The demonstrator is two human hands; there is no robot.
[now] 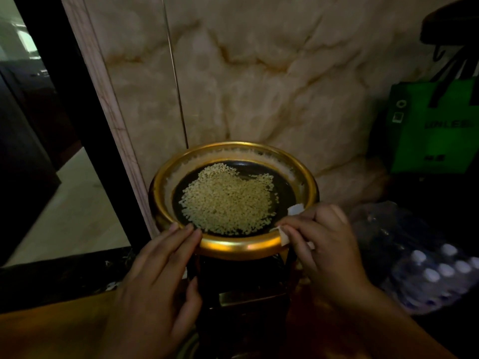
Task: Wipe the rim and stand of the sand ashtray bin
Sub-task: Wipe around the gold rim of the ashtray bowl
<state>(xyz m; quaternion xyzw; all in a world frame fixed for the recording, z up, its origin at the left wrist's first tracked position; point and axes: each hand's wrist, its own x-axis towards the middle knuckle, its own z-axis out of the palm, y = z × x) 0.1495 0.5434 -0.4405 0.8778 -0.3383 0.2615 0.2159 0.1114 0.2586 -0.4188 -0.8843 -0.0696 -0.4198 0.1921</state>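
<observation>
while the ashtray bin (pixel 234 244) stands upright, right hand (pixel 321 237) grip pinches tissue (pixel 294 210) on rim.

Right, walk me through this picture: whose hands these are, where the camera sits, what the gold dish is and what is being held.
The camera is worn on a person's head, looking down at their own bare hands. The gold rim belongs to a sand ashtray bin on a dark stand, with pale grains in its dark tray. The left hand rests its fingers on the near rim. The right hand presses a small white wipe against the rim. A marble wall stands behind; a green bag and bottled water are to the right.
</observation>
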